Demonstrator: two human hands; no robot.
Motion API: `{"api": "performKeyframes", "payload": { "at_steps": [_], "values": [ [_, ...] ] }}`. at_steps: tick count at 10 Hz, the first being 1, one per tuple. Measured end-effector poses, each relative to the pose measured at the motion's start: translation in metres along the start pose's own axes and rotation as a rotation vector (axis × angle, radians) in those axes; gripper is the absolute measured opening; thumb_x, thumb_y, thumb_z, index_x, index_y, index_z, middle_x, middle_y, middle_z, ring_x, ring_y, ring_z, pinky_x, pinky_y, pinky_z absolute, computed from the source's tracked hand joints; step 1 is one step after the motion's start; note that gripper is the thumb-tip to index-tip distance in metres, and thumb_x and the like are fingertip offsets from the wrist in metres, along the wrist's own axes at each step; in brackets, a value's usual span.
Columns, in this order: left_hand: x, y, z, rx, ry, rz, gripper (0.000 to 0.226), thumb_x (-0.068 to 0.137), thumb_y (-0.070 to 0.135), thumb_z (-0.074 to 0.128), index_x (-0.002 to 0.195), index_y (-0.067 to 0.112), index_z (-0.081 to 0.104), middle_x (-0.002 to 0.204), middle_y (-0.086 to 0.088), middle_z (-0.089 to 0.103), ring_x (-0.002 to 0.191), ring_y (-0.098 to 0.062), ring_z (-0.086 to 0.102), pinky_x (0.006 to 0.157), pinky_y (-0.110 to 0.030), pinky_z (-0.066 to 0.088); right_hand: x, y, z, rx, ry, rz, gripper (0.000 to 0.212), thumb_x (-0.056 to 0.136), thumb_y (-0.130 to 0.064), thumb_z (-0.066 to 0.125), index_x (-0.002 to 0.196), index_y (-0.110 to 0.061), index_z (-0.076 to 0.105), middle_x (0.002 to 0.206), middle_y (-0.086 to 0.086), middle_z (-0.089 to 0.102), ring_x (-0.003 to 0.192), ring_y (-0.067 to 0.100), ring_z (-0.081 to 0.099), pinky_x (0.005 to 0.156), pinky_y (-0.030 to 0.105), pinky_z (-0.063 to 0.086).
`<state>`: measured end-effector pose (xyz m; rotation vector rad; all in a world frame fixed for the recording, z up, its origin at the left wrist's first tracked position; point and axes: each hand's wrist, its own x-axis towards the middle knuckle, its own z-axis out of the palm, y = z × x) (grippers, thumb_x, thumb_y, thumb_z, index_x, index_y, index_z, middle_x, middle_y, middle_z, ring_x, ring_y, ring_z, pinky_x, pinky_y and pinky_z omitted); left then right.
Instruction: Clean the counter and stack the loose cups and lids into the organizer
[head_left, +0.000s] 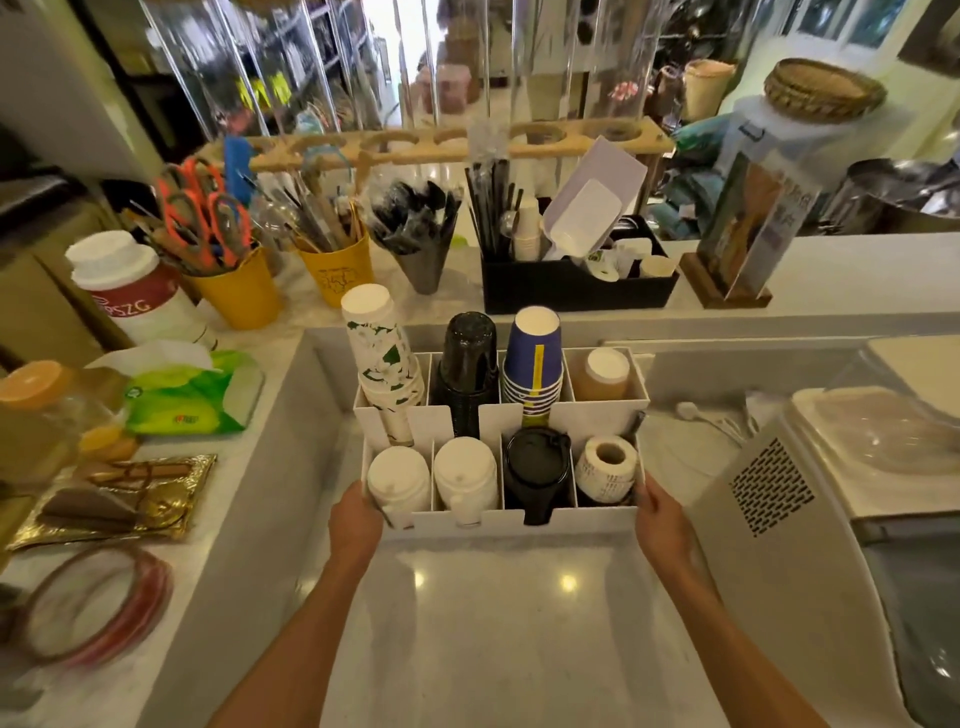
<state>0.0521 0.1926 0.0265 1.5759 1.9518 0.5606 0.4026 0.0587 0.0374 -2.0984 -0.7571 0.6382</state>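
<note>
A white organizer (587, 519) with two rows of compartments stands on the grey counter (509, 634). Its back row holds floral paper cups (382, 358), black cups (467, 364), blue cups (535, 364) and brown cups (602, 374). The front row holds two stacks of white lids (399, 480), black lids (537, 470) and a roll of labels (607, 467). My left hand (356, 525) grips the organizer's front left corner. On the front right corner, my right hand (662, 519) holds it.
The raised ledge on the left carries a green tissue pack (192, 395), a gold packet (124, 499) and yellow tool cups (239, 291). A black caddy (576, 286) stands behind. A white machine (779, 499) sits close on the right.
</note>
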Motion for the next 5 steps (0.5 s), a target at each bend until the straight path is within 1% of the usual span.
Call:
{"api": "performKeyframes", "payload": {
  "at_steps": [1, 2, 3, 4, 5],
  "values": [
    [0.0, 0.001, -0.001, 0.026, -0.004, 0.008, 0.021, 0.092, -0.004, 0.049, 0.108, -0.009, 0.062, 0.111, -0.031, 0.067, 0.104, -0.046, 0.062, 0.085, -0.046, 0.048, 0.005, 0.006, 0.004, -0.016, 0.004, 0.021, 0.036, 0.104, -0.023, 0.042, 0.136, -0.014, 0.057, 0.126, 0.013, 0.065, 0.115, 0.032, 0.059, 0.098, 0.043, 0.046],
    [-0.003, 0.001, -0.003, 0.035, -0.03, 0.024, 0.023, 0.095, -0.001, 0.051, 0.115, -0.009, 0.06, 0.117, -0.031, 0.065, 0.11, -0.046, 0.06, 0.09, -0.046, 0.047, 0.006, 0.008, 0.004, -0.002, 0.007, 0.038, 0.034, 0.104, -0.021, 0.042, 0.131, -0.012, 0.061, 0.12, 0.015, 0.068, 0.11, 0.033, 0.061, 0.095, 0.045, 0.048],
    [-0.002, 0.007, -0.015, 0.135, -0.143, 0.033, 0.025, 0.097, 0.004, 0.051, 0.119, -0.008, 0.057, 0.122, -0.03, 0.063, 0.113, -0.044, 0.059, 0.092, -0.046, 0.047, 0.003, 0.0, -0.003, 0.003, -0.048, 0.053, 0.036, 0.104, -0.018, 0.041, 0.134, -0.013, 0.058, 0.123, 0.016, 0.065, 0.115, 0.035, 0.058, 0.099, 0.046, 0.047],
    [0.013, 0.016, -0.029, 0.208, -0.326, 0.089, 0.032, 0.099, 0.012, 0.055, 0.129, 0.0, 0.057, 0.132, -0.022, 0.062, 0.121, -0.036, 0.059, 0.101, -0.042, 0.047, 0.017, -0.01, -0.018, 0.108, -0.223, 0.162, 0.038, 0.103, -0.02, 0.043, 0.139, -0.017, 0.053, 0.13, 0.016, 0.059, 0.12, 0.039, 0.053, 0.1, 0.056, 0.048],
    [0.017, 0.005, -0.03, 0.164, -0.349, 0.092, 0.045, 0.097, 0.016, 0.06, 0.139, 0.003, 0.049, 0.141, -0.019, 0.057, 0.127, -0.033, 0.056, 0.109, -0.045, 0.044, 0.022, -0.001, -0.035, -0.037, -0.245, 0.183, 0.045, 0.102, -0.023, 0.047, 0.145, -0.01, 0.044, 0.146, 0.017, 0.048, 0.129, 0.038, 0.048, 0.105, 0.048, 0.044]
  ]
}}
